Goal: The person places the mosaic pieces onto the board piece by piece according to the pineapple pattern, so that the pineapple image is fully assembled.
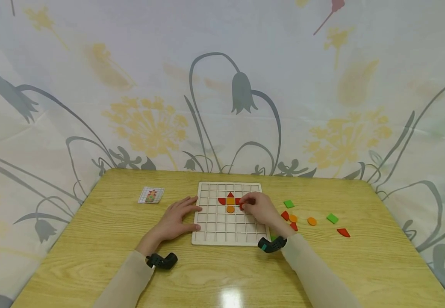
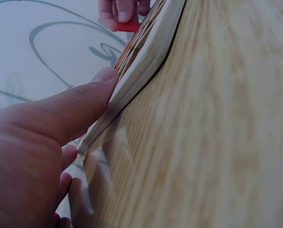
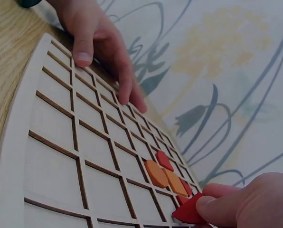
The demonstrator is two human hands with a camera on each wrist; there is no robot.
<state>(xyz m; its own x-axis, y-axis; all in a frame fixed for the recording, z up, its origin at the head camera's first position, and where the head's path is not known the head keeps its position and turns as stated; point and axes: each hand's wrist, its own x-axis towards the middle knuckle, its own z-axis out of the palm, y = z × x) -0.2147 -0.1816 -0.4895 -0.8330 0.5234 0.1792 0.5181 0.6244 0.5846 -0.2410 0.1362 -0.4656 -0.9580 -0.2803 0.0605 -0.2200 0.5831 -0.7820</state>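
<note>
A pale wooden grid board [image 1: 214, 237] lies on the table. My left hand [image 1: 175, 219] rests along its left edge with fingers spread; in the left wrist view the thumb [image 2: 84, 102] touches the rim. Above the board's right half, my right hand [image 1: 261, 207] pinches a flat red piece [image 3: 191, 210] between thumb and fingers; its full outline is partly hidden. Nearby in the grid sit a red triangle [image 1: 230, 195], an orange square [image 1: 230, 201], a red quarter-circle [image 1: 222, 201] and an orange disc [image 1: 230, 209]. Another red piece [image 1: 238, 200] lies right of the square, partly covered by my hand.
Right of the board lie loose pieces: green squares [image 1: 332, 218], orange discs [image 1: 312, 221] and several red pieces [image 1: 343, 232]. A small card [image 1: 151, 195] printed with a grid and a coloured figure lies to the left. A flower-patterned curtain [image 1: 222, 128] rises behind the table [image 1: 191, 282].
</note>
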